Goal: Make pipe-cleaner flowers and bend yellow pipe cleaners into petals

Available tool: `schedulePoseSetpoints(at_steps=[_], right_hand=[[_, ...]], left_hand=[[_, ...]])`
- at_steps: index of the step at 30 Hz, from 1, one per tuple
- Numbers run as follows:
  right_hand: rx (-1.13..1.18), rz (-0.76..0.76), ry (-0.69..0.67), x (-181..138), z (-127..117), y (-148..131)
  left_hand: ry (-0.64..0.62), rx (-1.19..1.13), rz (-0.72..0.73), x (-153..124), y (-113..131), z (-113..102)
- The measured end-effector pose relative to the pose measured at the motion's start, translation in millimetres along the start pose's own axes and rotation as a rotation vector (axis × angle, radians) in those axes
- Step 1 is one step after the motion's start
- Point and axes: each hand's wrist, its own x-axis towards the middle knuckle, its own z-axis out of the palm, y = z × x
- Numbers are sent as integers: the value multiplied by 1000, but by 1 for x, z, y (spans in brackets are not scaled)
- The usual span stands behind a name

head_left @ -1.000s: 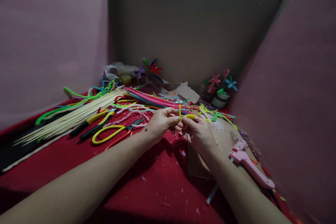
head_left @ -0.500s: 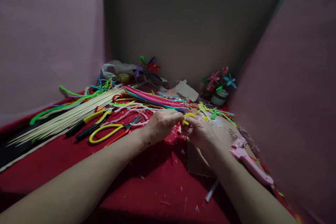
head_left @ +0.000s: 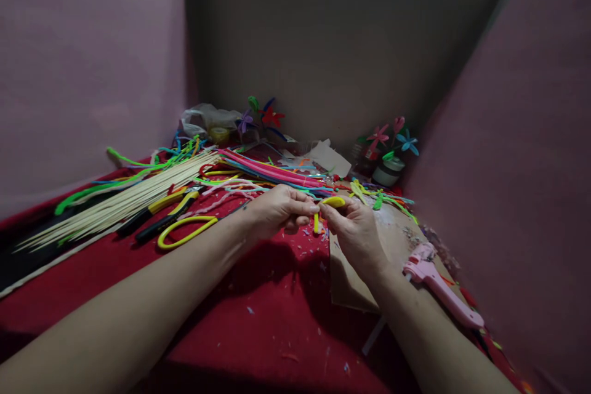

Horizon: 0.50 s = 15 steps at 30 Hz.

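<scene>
Between my two hands, above the red cloth, is a yellow pipe cleaner (head_left: 333,202), bent, with a short end pointing down. My left hand (head_left: 287,209) pinches it between thumb and fingers. From the other side my right hand (head_left: 353,225) grips it too, its fingertips almost touching the left ones. Under my right hand lies a piece of cardboard (head_left: 344,280). Yellow-handled scissors (head_left: 187,231) rest beside my left forearm, which hides part of them. Near my right forearm is a pink glue gun (head_left: 443,289).
Pliers (head_left: 168,217) and a bundle of wooden sticks (head_left: 124,200) lie on the left. Pink pipe cleaners (head_left: 277,172) spread behind my hands. Pipe-cleaner flowers (head_left: 392,138) stand in a jar at the back right, others (head_left: 263,117) at the back left. Small scraps dot the red cloth (head_left: 258,332).
My hands have shifted slightly and their grip has changed. More of the yellow pipe cleaner now shows, with one end hanging down. My left forearm covers more of the scissors.
</scene>
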Motion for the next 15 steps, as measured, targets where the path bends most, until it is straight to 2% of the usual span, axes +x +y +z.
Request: schedulePoseSetpoints(at_steps=[5, 8, 12, 15], right_hand=[[14, 74, 54, 0, 3, 2], [228, 255, 37, 3, 4, 5], [472, 520, 15, 9, 2, 11], [436, 450, 13, 11, 0, 13]], left_hand=[[277, 823, 442, -2, -1, 11], [320, 1270, 661, -6, -6, 16], [244, 1573, 749, -8, -9, 20], [326, 1553, 689, -4, -9, 19]])
